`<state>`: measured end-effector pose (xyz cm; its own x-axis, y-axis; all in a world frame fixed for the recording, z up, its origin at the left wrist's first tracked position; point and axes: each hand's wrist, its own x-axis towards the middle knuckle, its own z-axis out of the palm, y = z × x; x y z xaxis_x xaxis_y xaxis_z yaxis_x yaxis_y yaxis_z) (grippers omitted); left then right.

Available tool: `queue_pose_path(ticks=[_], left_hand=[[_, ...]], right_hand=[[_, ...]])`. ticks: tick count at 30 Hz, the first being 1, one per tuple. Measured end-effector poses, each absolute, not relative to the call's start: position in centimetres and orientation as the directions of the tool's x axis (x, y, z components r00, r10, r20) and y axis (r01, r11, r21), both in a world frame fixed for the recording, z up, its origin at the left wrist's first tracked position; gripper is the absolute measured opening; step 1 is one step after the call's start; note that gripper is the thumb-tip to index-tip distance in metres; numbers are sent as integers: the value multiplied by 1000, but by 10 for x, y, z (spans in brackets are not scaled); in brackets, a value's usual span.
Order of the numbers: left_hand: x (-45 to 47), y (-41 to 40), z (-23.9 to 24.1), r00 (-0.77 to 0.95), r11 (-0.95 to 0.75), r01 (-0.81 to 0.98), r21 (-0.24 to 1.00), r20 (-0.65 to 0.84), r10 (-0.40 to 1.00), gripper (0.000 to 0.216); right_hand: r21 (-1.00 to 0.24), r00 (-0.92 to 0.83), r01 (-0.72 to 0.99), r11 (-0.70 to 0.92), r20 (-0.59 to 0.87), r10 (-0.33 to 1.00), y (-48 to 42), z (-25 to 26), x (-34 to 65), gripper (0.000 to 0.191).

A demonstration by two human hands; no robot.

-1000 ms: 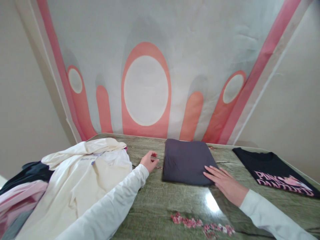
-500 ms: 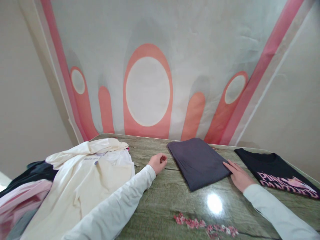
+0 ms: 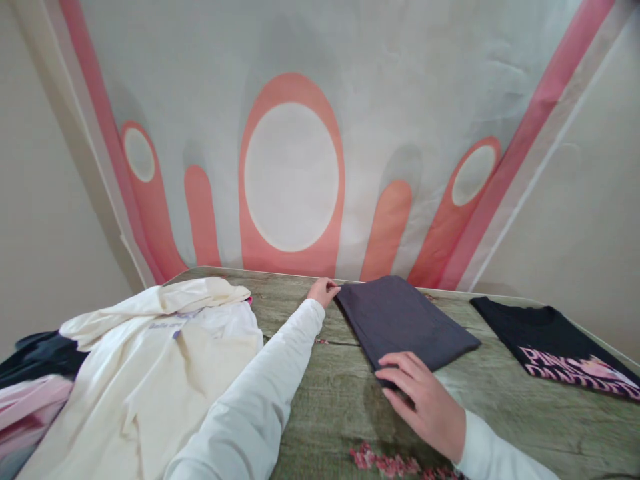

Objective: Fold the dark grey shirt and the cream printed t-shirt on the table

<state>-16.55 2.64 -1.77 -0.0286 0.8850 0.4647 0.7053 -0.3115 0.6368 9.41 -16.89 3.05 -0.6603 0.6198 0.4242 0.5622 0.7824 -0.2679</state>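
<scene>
A folded dark grey garment lies turned at an angle in the middle of the green patterned table. My left hand reaches to its far left corner and pinches the edge there. My right hand is at the near corner, fingers curled onto the cloth's edge. Both arms wear white sleeves.
A cream and white shirt lies spread on a heap of dark and pink clothes at the left. A black T-shirt with pink print lies flat at the right. A wall with pink ovals stands right behind the table.
My left hand has moved forward to the grey garment's far corner. My right hand has come from its right side to its near corner. The garment stays angled as half a second ago.
</scene>
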Motion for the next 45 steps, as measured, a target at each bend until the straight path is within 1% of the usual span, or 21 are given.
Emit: queue_pose_path(ticks=[3,6,10,14,17,21,28,32,35,38,45], left_hand=[[-169,31,-19,-1,-331,699,634,464,886,20],[-171,35,-19,26,-349,690,635,460,887,22],[-171,40,-18,86,-398,664,633,465,881,17],[-171,40,-15,126,-441,642,627,481,868,12],[-171,41,-14,87,-424,660,620,498,863,11],[-168,43,-17,-12,-343,722,601,506,863,10],[-167,39,-18,-57,-259,796,546,495,867,8],[-170,39,-17,-56,-243,812,530,486,872,8],[-170,39,-17,-38,-245,819,519,475,879,4],[-169,38,-15,-10,-256,825,504,466,885,7],[-165,32,-10,70,-322,828,460,484,872,9]], right_hand=[[-249,-699,545,800,391,598,-180,30,76,19],[-199,-697,567,799,402,594,-179,25,69,18],[-156,-660,626,764,415,626,-175,20,69,17],[-139,-632,667,732,414,654,-171,18,73,18],[-132,-619,672,729,439,651,-169,17,75,19],[-123,-620,658,743,472,627,-169,15,76,20],[-136,-640,628,766,470,608,-173,21,76,23],[-195,-627,614,765,468,623,-173,27,79,27],[-262,-605,620,740,441,663,-170,28,84,30],[-301,-602,613,731,421,678,-165,27,88,35],[-317,-648,547,775,426,632,-159,25,95,36]])
